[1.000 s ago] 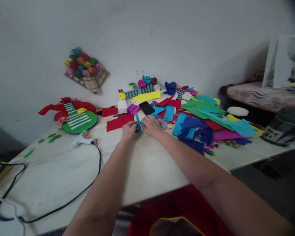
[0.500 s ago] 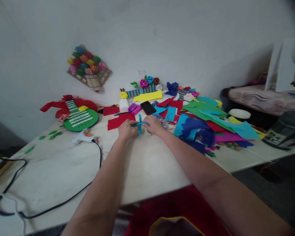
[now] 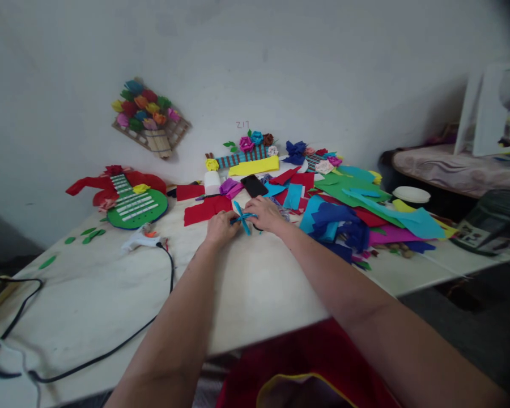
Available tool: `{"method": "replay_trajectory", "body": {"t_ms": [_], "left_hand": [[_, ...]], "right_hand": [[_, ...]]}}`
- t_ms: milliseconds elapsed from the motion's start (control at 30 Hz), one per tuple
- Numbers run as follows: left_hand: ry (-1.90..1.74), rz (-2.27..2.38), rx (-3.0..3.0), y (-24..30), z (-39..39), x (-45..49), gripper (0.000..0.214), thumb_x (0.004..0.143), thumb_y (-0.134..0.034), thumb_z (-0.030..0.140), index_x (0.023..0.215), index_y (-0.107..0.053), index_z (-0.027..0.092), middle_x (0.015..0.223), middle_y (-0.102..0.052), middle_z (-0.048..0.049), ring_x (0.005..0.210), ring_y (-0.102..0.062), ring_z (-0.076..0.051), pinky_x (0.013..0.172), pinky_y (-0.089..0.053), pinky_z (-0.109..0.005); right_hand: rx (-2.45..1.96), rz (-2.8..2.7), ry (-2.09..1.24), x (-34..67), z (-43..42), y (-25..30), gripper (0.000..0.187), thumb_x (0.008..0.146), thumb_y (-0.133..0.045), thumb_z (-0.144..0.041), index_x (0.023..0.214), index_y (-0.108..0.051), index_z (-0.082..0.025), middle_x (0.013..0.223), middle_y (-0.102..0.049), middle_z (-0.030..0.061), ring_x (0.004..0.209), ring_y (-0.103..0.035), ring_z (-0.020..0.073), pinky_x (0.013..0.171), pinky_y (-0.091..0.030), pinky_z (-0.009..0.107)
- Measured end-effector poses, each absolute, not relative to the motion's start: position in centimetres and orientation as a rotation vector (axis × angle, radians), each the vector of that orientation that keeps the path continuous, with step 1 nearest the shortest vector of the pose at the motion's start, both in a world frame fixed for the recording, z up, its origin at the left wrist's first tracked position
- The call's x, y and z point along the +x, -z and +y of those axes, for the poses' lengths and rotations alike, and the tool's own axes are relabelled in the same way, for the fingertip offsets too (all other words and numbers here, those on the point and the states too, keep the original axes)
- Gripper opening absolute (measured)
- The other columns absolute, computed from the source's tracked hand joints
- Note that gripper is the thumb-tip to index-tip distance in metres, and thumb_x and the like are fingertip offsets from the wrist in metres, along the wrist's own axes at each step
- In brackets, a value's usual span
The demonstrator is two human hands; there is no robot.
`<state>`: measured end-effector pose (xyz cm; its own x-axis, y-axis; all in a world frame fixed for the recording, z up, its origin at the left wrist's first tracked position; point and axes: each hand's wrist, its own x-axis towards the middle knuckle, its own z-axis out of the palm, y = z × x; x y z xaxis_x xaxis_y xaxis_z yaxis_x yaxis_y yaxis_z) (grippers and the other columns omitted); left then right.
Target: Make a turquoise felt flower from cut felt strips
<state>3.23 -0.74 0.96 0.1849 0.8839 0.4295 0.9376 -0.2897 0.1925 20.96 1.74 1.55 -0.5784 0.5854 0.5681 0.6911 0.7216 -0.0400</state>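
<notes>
A small blue cross-shaped paper piece (image 3: pixel 242 217), with narrow folded arms, is between my hands above the table's middle. My left hand (image 3: pixel 221 226) has its fingers closed on the left arm of the piece. From the other side, my right hand (image 3: pixel 264 213) pinches its right arm. The fingertips partly hide the ends of the piece. Just beyond my hands lie a sheet of red paper (image 3: pixel 202 211) and a black phone (image 3: pixel 254 186).
Coloured paper (image 3: pixel 357 195) is heaped to the right. On the left are a white glue gun (image 3: pixel 138 238) with a black cord (image 3: pixel 97 357), a green guitar-shaped craft (image 3: pixel 138 209) and green paper leaves (image 3: pixel 94 236). A large jar (image 3: pixel 488 221) stands at the right edge.
The blue paper piece has turned so that its upright arms now slant, top leaning left. Both hands still hold it. The whole view has shifted slightly.
</notes>
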Motion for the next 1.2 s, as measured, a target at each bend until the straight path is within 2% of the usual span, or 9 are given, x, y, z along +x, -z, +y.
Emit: {"method": "replay_trajectory", "body": {"t_ms": [467, 1000, 1200], "left_hand": [[0.673, -1.782, -2.303, -1.0, -1.02, 3.77, 0.028, 0.074, -0.048, 0.034, 0.095, -0.065, 0.024, 0.086, -0.063, -0.0061, 0.081, -0.059, -0.021, 0.069, -0.042, -0.029], [0.702, -1.702, -2.411, -1.03, -0.35, 3.39, 0.026, 0.073, -0.051, 0.027, 0.093, -0.066, 0.025, 0.083, -0.062, -0.0055, 0.083, -0.057, -0.019, 0.071, -0.041, -0.026], [0.713, -1.656, -2.495, -1.29, -0.77, 3.46, 0.026, 0.07, -0.05, 0.024, 0.091, -0.066, 0.022, 0.083, -0.063, -0.0057, 0.081, -0.057, -0.02, 0.071, -0.041, -0.027]], "right_hand": [[-1.007, -2.452, 0.279, 20.83, 1.65, -1.79, 0.025, 0.085, -0.048, -0.03, 0.099, -0.066, -0.021, 0.093, -0.066, 0.0067, 0.093, -0.049, 0.0188, 0.079, -0.029, 0.032], [-1.062, -2.478, 0.223, 20.33, 1.37, -2.04, 0.022, 0.083, -0.048, -0.018, 0.098, -0.064, -0.018, 0.097, -0.066, 0.008, 0.097, -0.053, 0.0205, 0.084, -0.032, 0.032], [-1.126, -2.506, 0.197, 20.37, 1.31, -2.1, 0.023, 0.084, -0.047, -0.021, 0.098, -0.064, -0.018, 0.096, -0.065, 0.0099, 0.095, -0.054, 0.02, 0.082, -0.034, 0.03]]}}
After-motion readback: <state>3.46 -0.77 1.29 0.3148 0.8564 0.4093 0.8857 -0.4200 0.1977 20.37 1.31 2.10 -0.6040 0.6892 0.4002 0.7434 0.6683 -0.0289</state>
